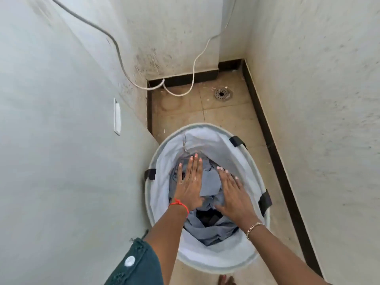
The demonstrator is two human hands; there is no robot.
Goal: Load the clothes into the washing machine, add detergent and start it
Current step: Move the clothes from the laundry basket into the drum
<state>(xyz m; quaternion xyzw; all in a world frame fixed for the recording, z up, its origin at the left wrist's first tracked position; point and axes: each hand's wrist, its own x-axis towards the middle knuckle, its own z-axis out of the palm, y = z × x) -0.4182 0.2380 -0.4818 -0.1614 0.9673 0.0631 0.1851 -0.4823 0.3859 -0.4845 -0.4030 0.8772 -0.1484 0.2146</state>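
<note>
— Well, what takes up most of it?
— Rough, speckled plaster walls (318, 99), grimy toward the corner. Below them is a floor (226, 116) of square beige tiles edged with dark skirting.
— And the laundry?
— A round, soft-sided basket (205, 134) stands on that floor, with a pale fabric lining, a grey rim and black strap handles. Inside lie crumpled grey-blue clothes (209, 182) around one dark piece.
— The hands?
— The left hand (190, 186) and right hand (234, 194) are spread palm-down over the clothes, fingers straight, gripping nothing.
— Smaller things?
— A limp white cable (194, 64), a round metal drain (223, 94) and a red thread (179, 203) on the left wrist.
</note>
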